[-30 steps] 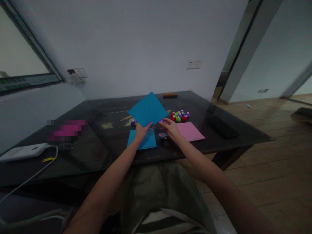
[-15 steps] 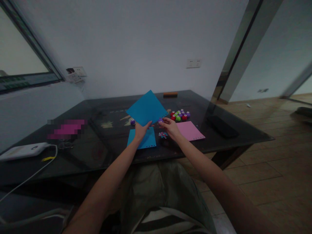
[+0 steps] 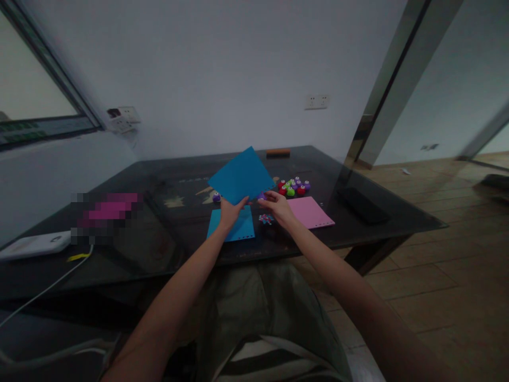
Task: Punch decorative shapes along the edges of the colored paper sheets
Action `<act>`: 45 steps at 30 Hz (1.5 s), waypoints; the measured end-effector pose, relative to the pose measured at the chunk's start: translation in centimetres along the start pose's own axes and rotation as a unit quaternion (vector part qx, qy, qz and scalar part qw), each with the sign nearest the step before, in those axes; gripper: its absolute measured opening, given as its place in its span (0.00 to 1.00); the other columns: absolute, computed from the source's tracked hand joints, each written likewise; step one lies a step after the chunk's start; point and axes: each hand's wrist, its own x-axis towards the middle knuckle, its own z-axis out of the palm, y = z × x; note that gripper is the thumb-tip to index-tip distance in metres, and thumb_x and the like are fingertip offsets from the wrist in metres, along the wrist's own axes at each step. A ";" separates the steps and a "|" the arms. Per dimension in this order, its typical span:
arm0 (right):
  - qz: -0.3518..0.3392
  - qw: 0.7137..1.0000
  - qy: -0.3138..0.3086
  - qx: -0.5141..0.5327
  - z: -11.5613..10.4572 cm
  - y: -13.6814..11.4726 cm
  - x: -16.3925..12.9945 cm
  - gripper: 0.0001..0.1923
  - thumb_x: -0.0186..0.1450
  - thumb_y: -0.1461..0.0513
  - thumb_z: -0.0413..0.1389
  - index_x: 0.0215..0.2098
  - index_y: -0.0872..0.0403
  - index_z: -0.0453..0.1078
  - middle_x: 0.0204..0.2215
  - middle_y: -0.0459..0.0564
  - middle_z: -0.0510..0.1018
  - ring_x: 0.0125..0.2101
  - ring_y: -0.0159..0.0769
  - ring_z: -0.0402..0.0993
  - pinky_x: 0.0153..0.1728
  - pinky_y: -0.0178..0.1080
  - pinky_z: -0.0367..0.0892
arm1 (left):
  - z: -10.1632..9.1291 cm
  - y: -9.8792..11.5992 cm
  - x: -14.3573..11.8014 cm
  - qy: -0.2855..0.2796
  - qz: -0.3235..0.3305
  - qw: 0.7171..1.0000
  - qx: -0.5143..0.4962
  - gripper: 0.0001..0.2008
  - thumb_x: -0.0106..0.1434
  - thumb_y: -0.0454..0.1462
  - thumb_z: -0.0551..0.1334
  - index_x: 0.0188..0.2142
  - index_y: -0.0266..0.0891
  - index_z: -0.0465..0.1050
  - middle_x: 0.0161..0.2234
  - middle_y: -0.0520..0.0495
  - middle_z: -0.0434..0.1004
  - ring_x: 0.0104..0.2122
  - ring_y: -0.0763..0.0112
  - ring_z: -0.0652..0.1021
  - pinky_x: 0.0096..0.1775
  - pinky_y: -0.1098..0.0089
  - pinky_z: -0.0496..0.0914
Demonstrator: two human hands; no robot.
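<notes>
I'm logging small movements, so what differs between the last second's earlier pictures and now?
The held blue sheet in the left hand swung slightly left, then back right. Nothing was visibly taken up or let go. As before: the right hand with the purple item at the sheet's edge, the lower blue sheet, pink sheet and toy pile.

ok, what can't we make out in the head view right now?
All head view:
Left grip: most fingers hidden behind the raised sheet.
Purple piece: partly covered by right grip; too small to tell if it touches that sheet.
Coloured bits: too small to count.
Pink item: pixelated.
White device: cut by left edge.
</notes>
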 end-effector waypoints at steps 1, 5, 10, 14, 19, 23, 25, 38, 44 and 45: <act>-0.008 1.000 -0.004 -0.010 0.0 0.0 0.0 0.22 0.40 0.61 0.68 0.33 0.53 0.70 0.31 0.46 0.76 0.34 0.33 0.73 0.38 0.38 0.69 | 0.0 -0.2 0.1 0.005 -0.001 1.000 -0.006 0.18 0.50 0.41 0.67 0.39 0.33 0.71 0.33 0.37 0.80 0.29 0.59 0.80 0.31 0.64 0.74; -0.056 0.996 -0.010 -0.072 0.0 -0.3 -0.1 0.20 0.42 0.62 0.67 0.34 0.53 0.71 0.35 0.47 0.77 0.38 0.35 0.72 0.47 0.41 0.66 | -0.3 -0.9 0.7 0.039 -0.011 0.999 -0.026 0.19 0.50 0.43 0.67 0.38 0.32 0.71 0.33 0.38 0.80 0.29 0.59 0.80 0.31 0.64 0.74; -0.132 0.981 -0.010 -0.144 0.1 -0.7 -0.6 0.19 0.45 0.62 0.65 0.35 0.52 0.70 0.37 0.48 0.75 0.40 0.38 0.72 0.46 0.42 0.67 | -0.5 -1.3 1.2 0.061 -0.023 0.995 -0.077 0.22 0.51 0.43 0.67 0.41 0.31 0.70 0.38 0.37 0.79 0.30 0.61 0.80 0.29 0.67 0.74; -0.190 0.964 -0.034 -0.182 0.3 -1.1 -1.4 0.16 0.51 0.61 0.63 0.38 0.50 0.69 0.40 0.48 0.74 0.45 0.40 0.70 0.50 0.44 0.65 | -0.5 -1.3 1.1 0.040 -0.027 0.996 -0.071 0.21 0.51 0.42 0.67 0.42 0.31 0.70 0.38 0.36 0.79 0.30 0.61 0.80 0.27 0.68 0.74; -0.215 0.953 -0.061 -0.204 0.7 -1.5 -2.3 0.12 0.55 0.61 0.60 0.39 0.48 0.69 0.46 0.48 0.74 0.50 0.42 0.67 0.56 0.47 0.59 | -0.4 -1.4 1.0 0.013 -0.024 0.998 -0.062 0.21 0.52 0.41 0.67 0.44 0.33 0.70 0.40 0.37 0.79 0.30 0.62 0.80 0.28 0.68 0.74; -0.218 0.952 -0.070 -0.202 1.0 -1.6 -3.0 0.13 0.56 0.62 0.60 0.40 0.47 0.69 0.49 0.47 0.73 0.52 0.41 0.67 0.58 0.47 0.57 | -0.4 -1.7 1.0 -0.022 -0.026 0.997 -0.070 0.21 0.51 0.40 0.67 0.44 0.37 0.71 0.39 0.40 0.79 0.29 0.65 0.79 0.27 0.68 0.72; -0.222 0.954 -0.064 -0.192 1.2 -1.7 -3.3 0.14 0.56 0.64 0.60 0.40 0.47 0.69 0.49 0.47 0.73 0.53 0.40 0.66 0.58 0.46 0.57 | -0.4 -1.9 1.0 -0.048 -0.031 0.997 -0.060 0.18 0.51 0.40 0.67 0.41 0.37 0.72 0.35 0.42 0.80 0.27 0.66 0.78 0.25 0.70 0.71; -0.284 0.919 -0.117 -0.246 1.0 -2.2 -4.0 0.10 0.59 0.66 0.56 0.38 0.46 0.68 0.53 0.45 0.71 0.57 0.39 0.61 0.59 0.47 0.56 | -0.6 -1.6 0.8 -0.105 -0.028 0.994 0.018 0.19 0.51 0.40 0.65 0.42 0.33 0.70 0.26 0.47 0.78 0.20 0.71 0.75 0.23 0.73 0.68; -0.319 0.903 -0.104 -0.268 0.7 -1.6 -3.6 0.13 0.60 0.65 0.56 0.43 0.47 0.68 0.52 0.48 0.72 0.55 0.40 0.65 0.56 0.47 0.60 | -0.7 -1.8 0.9 -0.111 -0.029 0.993 0.015 0.19 0.51 0.41 0.65 0.42 0.32 0.70 0.26 0.46 0.78 0.20 0.71 0.75 0.24 0.72 0.68; -0.328 0.899 -0.090 -0.276 0.7 -1.5 -3.5 0.14 0.60 0.64 0.56 0.44 0.47 0.67 0.51 0.49 0.72 0.53 0.40 0.67 0.55 0.47 0.62 | -0.8 -1.8 0.9 -0.111 -0.031 0.993 0.017 0.19 0.51 0.41 0.65 0.41 0.33 0.70 0.25 0.47 0.77 0.20 0.71 0.75 0.24 0.72 0.68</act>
